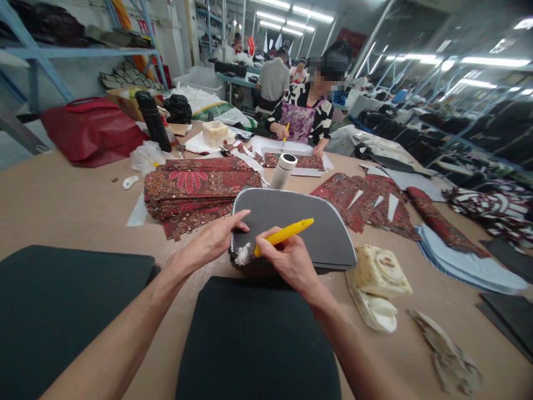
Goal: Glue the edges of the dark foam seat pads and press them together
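Note:
A stack of dark grey panels [291, 222] with rounded upper corners and pale edges lies in front of me. My left hand [222, 233] rests on its left edge, fingers apart and holding nothing. In my right hand [285, 255] is a yellow-handled brush [289, 229]; its bristle end, with white stuff on it, touches the lower left corner of the stack. Nearer to me lies a dark green-black panel [258, 339]. A cream tub crusted with dried material [381, 270] sits right of the stack.
Patterned red-brown fabric [200, 186] is piled behind on the left, more fabric [366, 203] on the right. A white bottle [283, 171] stands behind the stack. Across the table [75, 205] a person [306, 114] works. A crumpled cloth [445, 350] lies at right.

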`<state>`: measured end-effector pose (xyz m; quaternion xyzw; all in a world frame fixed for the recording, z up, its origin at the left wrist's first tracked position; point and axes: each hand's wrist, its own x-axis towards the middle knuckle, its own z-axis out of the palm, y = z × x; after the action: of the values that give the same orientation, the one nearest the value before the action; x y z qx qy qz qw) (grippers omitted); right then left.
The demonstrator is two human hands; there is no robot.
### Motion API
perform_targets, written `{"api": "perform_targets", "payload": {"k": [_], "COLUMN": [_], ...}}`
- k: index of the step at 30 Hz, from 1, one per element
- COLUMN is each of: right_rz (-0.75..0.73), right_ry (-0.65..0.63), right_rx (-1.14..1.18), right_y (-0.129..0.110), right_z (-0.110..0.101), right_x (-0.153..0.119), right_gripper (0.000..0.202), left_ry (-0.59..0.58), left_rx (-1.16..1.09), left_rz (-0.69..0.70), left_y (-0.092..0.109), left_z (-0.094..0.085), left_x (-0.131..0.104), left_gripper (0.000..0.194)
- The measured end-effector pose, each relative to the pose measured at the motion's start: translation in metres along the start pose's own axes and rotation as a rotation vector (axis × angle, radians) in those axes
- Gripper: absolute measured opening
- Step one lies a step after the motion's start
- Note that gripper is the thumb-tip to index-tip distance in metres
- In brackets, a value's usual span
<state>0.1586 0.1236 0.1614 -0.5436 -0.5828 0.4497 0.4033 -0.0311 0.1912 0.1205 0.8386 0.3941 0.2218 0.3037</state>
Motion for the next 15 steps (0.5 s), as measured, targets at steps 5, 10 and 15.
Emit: {"api": "perform_targets", "payload": {"k": [5, 10, 15], "right_rz": [0.070, 0.160, 0.255], "right_ry": [0.137, 0.302, 0.464], "right_rx": [-0.118, -0.190, -0.269], "right_y": [0.012, 0.030, 0.052], "right_z": [-0.049, -0.116, -0.194], "right_x": [-0.016, -0.036, -0.054], "right_gripper": [0.021, 0.029, 0.035], "left_ry": [-0.029, -0.045, -0.055], "left_rx": [0.000, 0.031, 0.099], "left_rz": [-0.052, -0.087, -0.084], "left_y": [0.008, 0.016, 0.016], "left_z": [-0.003, -0.004, -0.007], "left_x": [0.005, 0.011, 0.014], "left_gripper": [0.059, 0.056, 0.055]}}
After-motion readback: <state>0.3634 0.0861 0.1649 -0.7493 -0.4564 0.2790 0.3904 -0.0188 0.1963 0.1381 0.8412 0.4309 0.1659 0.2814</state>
